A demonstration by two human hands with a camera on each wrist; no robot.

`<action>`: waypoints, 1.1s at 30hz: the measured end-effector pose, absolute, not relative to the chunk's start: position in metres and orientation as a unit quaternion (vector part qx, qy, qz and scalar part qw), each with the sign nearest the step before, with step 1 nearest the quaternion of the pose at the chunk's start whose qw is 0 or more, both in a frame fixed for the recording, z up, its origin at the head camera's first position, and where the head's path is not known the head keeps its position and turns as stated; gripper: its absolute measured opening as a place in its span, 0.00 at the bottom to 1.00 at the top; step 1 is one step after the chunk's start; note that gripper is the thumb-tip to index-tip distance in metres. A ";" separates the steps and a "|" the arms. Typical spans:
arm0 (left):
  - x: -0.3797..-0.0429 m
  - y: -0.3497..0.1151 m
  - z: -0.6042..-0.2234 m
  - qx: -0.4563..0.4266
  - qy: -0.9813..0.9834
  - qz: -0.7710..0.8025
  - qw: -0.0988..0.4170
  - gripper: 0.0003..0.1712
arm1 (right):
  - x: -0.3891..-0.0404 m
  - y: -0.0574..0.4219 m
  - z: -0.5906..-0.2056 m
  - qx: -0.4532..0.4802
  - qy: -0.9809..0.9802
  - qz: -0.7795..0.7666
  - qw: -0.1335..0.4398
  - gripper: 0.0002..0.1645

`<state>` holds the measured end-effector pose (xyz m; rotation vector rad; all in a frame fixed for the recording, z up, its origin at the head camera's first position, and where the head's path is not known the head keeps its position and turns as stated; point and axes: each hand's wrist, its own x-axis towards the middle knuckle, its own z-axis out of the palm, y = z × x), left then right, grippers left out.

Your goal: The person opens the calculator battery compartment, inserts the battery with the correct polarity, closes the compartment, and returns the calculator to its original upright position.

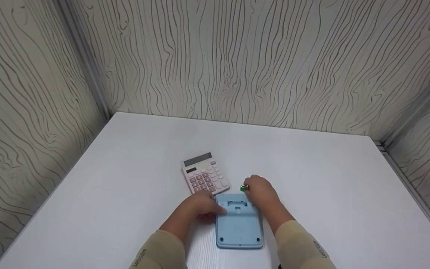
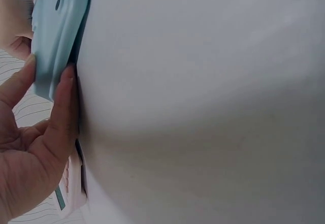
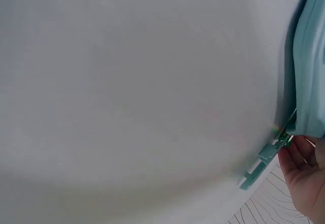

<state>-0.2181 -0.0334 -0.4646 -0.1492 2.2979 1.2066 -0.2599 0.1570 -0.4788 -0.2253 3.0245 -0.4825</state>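
A light blue calculator [image 1: 239, 228] lies face down with its battery compartment [image 1: 237, 204] uncovered. My left hand [image 1: 202, 204] grips its left edge, thumb on the back and fingers at the side and underneath; the left wrist view shows this pinch on the calculator [image 2: 53, 36] closely. Beyond its top right corner, my right hand [image 1: 261, 192] pinches a small shiny green battery [image 1: 243, 188], mostly hidden by the fingers. In the right wrist view, a blue battery cover [image 3: 261, 165] lies on the table near the fingertips of the right hand [image 3: 304, 170].
A pink calculator [image 1: 204, 173] lies face up just beyond my left hand, close to the blue one. The white table [image 1: 312, 168] reaches back to patterned panels [image 1: 218, 63], with more panels at both sides.
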 end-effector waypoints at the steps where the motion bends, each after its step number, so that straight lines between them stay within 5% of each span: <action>1: -0.218 -0.033 -0.464 -0.056 0.852 0.447 0.267 0.17 | -0.260 0.157 -0.478 -0.073 0.984 -0.156 0.037 0.07; 8: -0.219 -0.032 -0.464 -0.060 0.850 0.448 0.270 0.17 | -0.260 0.160 -0.477 -0.071 0.984 -0.157 0.042 0.06; 20: -0.220 -0.034 -0.466 -0.050 0.852 0.447 0.270 0.14 | -0.254 0.165 -0.469 -0.067 0.977 -0.199 0.035 0.18; 33: -0.220 -0.034 -0.465 -0.057 0.850 0.447 0.273 0.15 | -0.249 0.166 -0.457 -0.069 0.958 -0.274 0.051 0.14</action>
